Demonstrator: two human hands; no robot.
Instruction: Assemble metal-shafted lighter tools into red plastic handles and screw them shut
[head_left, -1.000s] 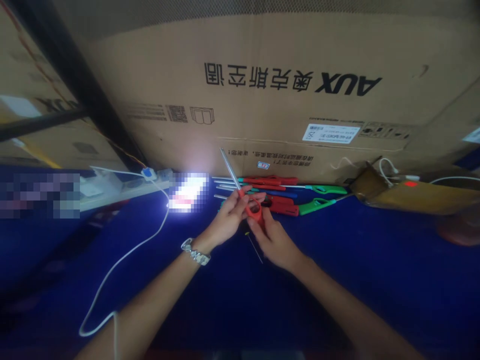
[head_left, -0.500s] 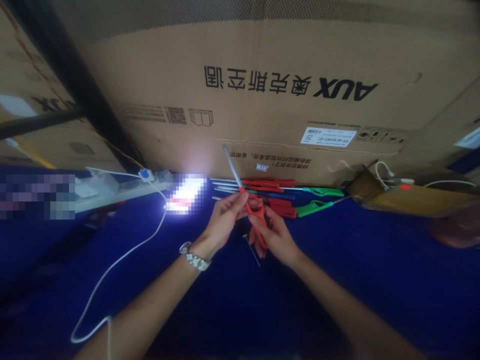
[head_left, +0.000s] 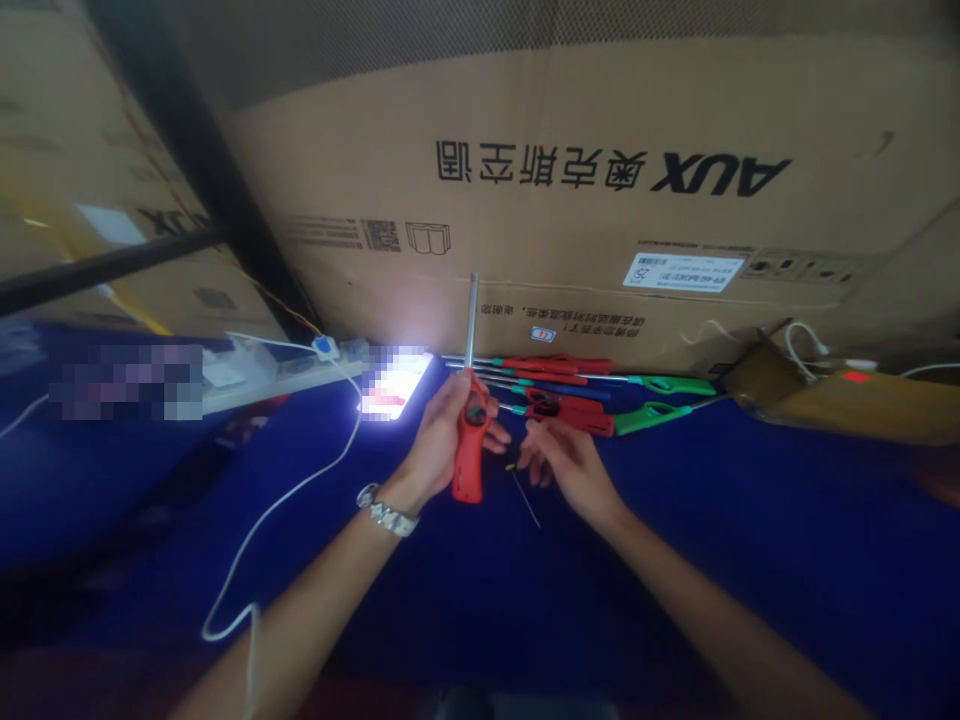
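Note:
In my left hand [head_left: 442,425] is a red long-nosed gas lighter [head_left: 469,455], held around its upper handle with the metal tube pointing up. My right hand [head_left: 559,460] is apart from it, to the right, fingers loosely curled and spread, with nothing visible in them. Between and below the hands lies a thin metal rod with a yellow end [head_left: 525,497]. Just beyond my hands lie several more lighters, among them a red lighter [head_left: 577,413] and a green lighter [head_left: 649,416], with their tubes pointing sideways.
A large cardboard box [head_left: 540,220] stands behind the lighters. To the left, a lit phone screen [head_left: 397,385] glows beside a power strip [head_left: 255,385] and a white cable [head_left: 289,505]. An opened cardboard piece [head_left: 817,400] with cables sits at right, on the blue cloth [head_left: 720,560].
My right hand has let go of the red lighter and moved slightly right. The lighter has turned more upright and now stays in my left hand alone. The view has shifted a little left.

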